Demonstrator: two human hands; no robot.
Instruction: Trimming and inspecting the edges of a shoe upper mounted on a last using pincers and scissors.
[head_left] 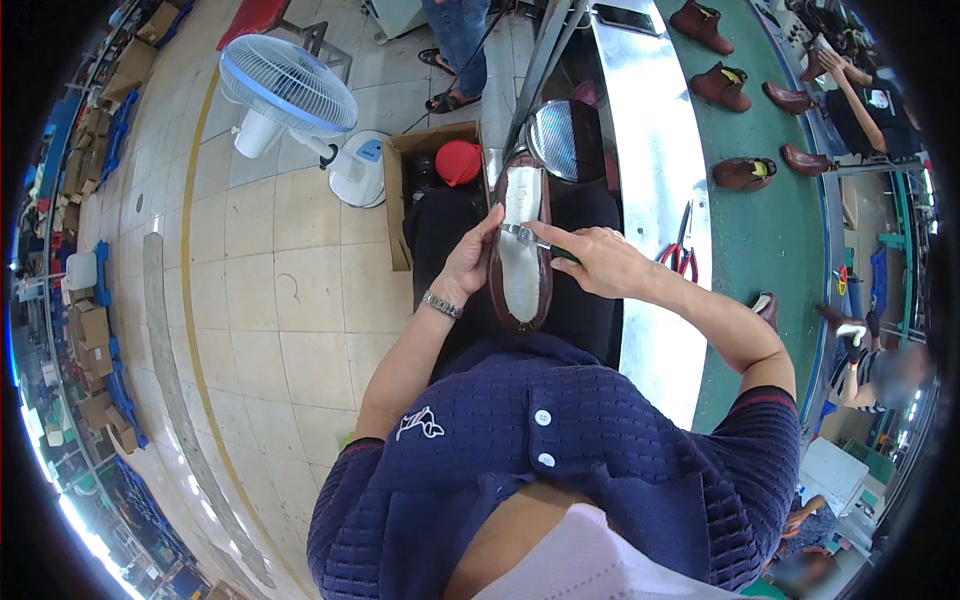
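A brown leather shoe [522, 285] rests sole side up across my lap, its pale underside facing me. My left hand [468, 262] grips the shoe's left edge near the middle, with the thumb up along its side. In my right hand [605, 262] is a small tool with a flat metal blade [515, 230], its handle mostly hidden in the palm. The blade lies across the narrow middle of the pale underside. My right forefinger stretches along toward the blade.
Right of me runs a shiny metal ledge [660, 330] bearing red-handled pliers [682, 258] and a phone [625, 18]. Beyond it, several brown shoes [742, 172] stand on a green belt [735, 235], with co-workers opposite. At left are a fan [288, 85] and a cardboard box [400, 220].
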